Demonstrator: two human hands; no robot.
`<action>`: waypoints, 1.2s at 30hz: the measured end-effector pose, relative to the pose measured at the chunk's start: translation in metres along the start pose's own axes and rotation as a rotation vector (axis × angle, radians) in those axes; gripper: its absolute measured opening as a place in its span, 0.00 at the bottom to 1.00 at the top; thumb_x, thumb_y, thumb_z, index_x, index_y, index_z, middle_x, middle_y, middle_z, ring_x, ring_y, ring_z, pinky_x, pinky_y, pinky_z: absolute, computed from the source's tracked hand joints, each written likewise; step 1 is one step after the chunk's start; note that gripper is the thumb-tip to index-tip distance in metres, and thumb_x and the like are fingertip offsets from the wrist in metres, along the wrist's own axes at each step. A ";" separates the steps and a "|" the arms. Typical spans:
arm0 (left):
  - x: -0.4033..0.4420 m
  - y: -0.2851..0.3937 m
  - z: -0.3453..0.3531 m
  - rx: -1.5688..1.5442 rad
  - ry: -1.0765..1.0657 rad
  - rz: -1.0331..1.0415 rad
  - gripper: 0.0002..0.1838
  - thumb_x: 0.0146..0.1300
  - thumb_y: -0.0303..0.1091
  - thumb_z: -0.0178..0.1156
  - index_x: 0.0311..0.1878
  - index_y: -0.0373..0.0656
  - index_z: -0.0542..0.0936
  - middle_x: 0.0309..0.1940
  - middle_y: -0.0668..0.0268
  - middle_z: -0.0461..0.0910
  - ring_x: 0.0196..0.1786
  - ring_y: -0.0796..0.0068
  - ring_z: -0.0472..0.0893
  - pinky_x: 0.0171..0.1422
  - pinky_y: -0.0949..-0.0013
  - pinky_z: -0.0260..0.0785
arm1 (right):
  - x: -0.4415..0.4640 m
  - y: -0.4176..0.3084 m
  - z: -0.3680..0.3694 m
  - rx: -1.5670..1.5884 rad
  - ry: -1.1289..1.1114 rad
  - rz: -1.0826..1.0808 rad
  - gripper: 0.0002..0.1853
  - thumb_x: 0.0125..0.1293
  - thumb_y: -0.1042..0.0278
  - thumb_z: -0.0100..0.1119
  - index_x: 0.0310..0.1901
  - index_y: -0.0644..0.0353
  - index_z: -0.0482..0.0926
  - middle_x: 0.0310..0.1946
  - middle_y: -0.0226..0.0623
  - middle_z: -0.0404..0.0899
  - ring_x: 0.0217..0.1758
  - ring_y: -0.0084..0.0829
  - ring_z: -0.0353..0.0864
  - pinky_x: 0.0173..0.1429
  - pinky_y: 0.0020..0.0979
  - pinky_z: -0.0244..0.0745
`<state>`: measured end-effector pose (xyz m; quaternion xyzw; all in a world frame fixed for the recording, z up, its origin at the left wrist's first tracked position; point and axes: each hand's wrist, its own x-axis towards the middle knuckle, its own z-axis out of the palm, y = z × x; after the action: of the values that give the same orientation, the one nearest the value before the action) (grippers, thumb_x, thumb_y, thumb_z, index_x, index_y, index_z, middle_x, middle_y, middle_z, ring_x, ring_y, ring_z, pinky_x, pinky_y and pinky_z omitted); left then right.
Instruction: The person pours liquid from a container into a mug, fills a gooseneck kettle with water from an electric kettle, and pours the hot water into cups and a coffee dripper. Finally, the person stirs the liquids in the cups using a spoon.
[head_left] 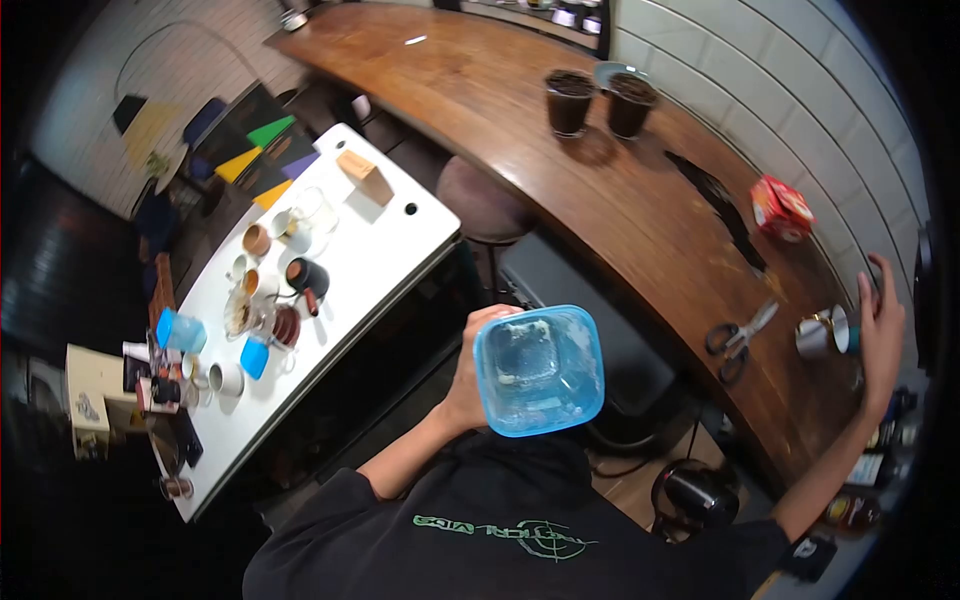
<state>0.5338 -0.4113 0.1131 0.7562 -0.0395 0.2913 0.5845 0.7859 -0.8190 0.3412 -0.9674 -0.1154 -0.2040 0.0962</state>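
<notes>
My left hand point(465, 375) is wrapped round the side of a translucent blue plastic container point(540, 412). The container has no lid on, and its open top faces me. White residue clings to its inner walls and bottom. Far to the right, my right hand point(880, 340) is stretched out with its fingers apart, holding nothing that I can see. Close beside it on the wooden counter are a shiny metal cup point(815, 338) and a teal-and-white cup point(846, 338); whether the hand touches the latter I cannot tell.
On the curved wooden counter point(480, 110) are scissors point(738, 340), a red packet point(782, 210) and two glasses of dark grounds, one point(570, 105) left of the other point(630, 105). A white table point(400, 245) at left bears several cups, a wooden block point(365, 175) and a blue-lidded container point(182, 330).
</notes>
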 end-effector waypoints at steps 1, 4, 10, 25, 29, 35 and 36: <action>0.004 0.008 -0.006 0.086 -0.003 0.107 0.51 0.39 0.35 0.82 0.67 0.36 0.63 0.60 0.52 0.68 0.64 0.53 0.70 0.67 0.58 0.66 | -0.009 -0.037 -0.004 0.094 0.017 -0.064 0.16 0.77 0.63 0.51 0.61 0.56 0.74 0.18 0.33 0.52 0.22 0.22 0.51 0.27 0.34 0.49; -0.010 0.002 -0.028 0.068 0.077 0.090 0.51 0.40 0.34 0.81 0.67 0.37 0.62 0.60 0.52 0.69 0.64 0.53 0.71 0.68 0.58 0.67 | -0.032 -0.130 -0.011 0.225 -0.122 -0.319 0.14 0.75 0.67 0.54 0.58 0.60 0.74 0.20 0.32 0.54 0.24 0.22 0.53 0.29 0.33 0.49; -0.080 -0.010 -0.106 0.088 0.222 0.011 0.47 0.45 0.31 0.80 0.67 0.39 0.62 0.61 0.54 0.67 0.64 0.61 0.72 0.66 0.62 0.70 | -0.062 -0.291 -0.008 0.294 -0.536 -0.768 0.20 0.58 0.69 0.69 0.51 0.64 0.77 0.24 0.46 0.72 0.21 0.42 0.70 0.31 0.38 0.65; -0.278 0.039 -0.342 -0.522 0.975 -0.480 0.45 0.51 0.37 0.78 0.68 0.39 0.64 0.61 0.60 0.67 0.63 0.68 0.72 0.66 0.64 0.70 | -0.331 -0.627 0.162 0.678 -1.033 -1.212 0.13 0.66 0.61 0.62 0.47 0.57 0.76 0.39 0.46 0.80 0.40 0.52 0.83 0.42 0.47 0.79; -0.325 0.054 -0.394 -0.320 1.066 -0.432 0.45 0.50 0.38 0.78 0.68 0.39 0.64 0.61 0.60 0.68 0.63 0.68 0.72 0.66 0.63 0.70 | -0.395 -0.720 0.198 0.861 -0.988 -1.134 0.18 0.65 0.67 0.63 0.54 0.63 0.75 0.48 0.52 0.76 0.52 0.54 0.78 0.54 0.45 0.76; -0.381 0.073 -0.450 -0.145 1.140 -0.402 0.46 0.49 0.40 0.79 0.68 0.39 0.64 0.61 0.59 0.68 0.63 0.67 0.73 0.66 0.62 0.70 | -0.453 -0.797 0.262 0.836 -0.680 -1.083 0.28 0.64 0.64 0.66 0.63 0.63 0.70 0.63 0.61 0.67 0.66 0.62 0.68 0.69 0.52 0.64; -0.387 0.075 -0.455 -0.130 1.146 -0.403 0.46 0.48 0.40 0.79 0.68 0.39 0.64 0.61 0.59 0.68 0.63 0.66 0.73 0.66 0.62 0.70 | -0.459 -0.803 0.265 0.802 -0.601 -1.074 0.29 0.63 0.63 0.67 0.64 0.62 0.70 0.65 0.63 0.64 0.67 0.63 0.66 0.69 0.53 0.63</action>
<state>0.0039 -0.1303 0.0558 0.4345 0.4075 0.5324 0.6014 0.2653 -0.0744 0.0239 -0.6821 -0.6609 0.1089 0.2935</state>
